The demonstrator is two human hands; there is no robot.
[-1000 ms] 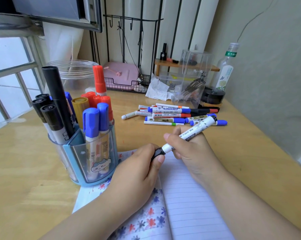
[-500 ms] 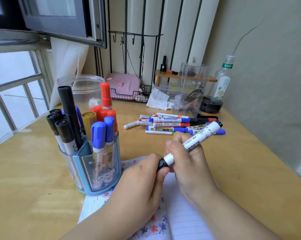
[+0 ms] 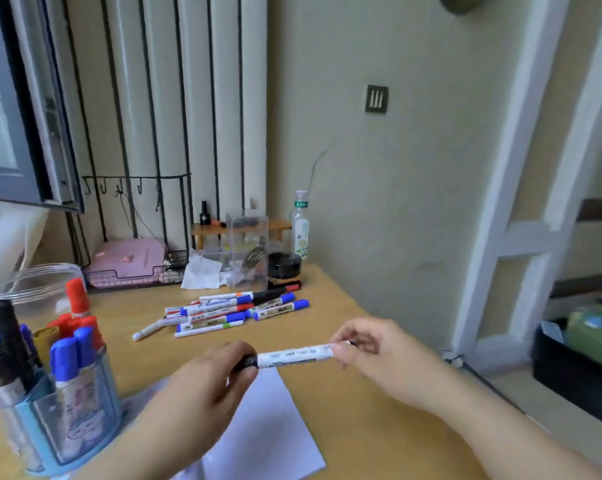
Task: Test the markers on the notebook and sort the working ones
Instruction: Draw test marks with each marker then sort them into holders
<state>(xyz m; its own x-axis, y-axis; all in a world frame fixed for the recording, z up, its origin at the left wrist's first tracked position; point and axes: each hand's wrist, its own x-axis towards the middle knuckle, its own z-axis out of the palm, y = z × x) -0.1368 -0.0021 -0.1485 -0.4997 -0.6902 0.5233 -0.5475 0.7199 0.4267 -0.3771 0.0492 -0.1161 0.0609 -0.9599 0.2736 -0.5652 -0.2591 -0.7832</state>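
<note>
A white marker (image 3: pixel 294 355) with a black cap lies nearly level between my hands, above the notebook (image 3: pixel 275 431). My left hand (image 3: pixel 202 393) grips its black cap end. My right hand (image 3: pixel 379 351) pinches the far end of the barrel. A blue holder (image 3: pixel 60 424) at the left is packed with several upright markers in black, blue, red and yellow. A loose pile of markers (image 3: pixel 230 311) lies further back on the wooden desk (image 3: pixel 344 427).
A clear jar (image 3: pixel 32 289) stands behind the holder. At the back are a pink case (image 3: pixel 126 259), a clear box (image 3: pixel 247 247), crumpled tissue (image 3: pixel 202 273), a black tape roll (image 3: pixel 285 265) and a bottle (image 3: pixel 300 230). The desk's right edge drops beside a black bin (image 3: pixel 576 368).
The view has swung up and to the right. The marker has turned from steeply tilted to nearly level, and my right hand has slid out to its far end.
</note>
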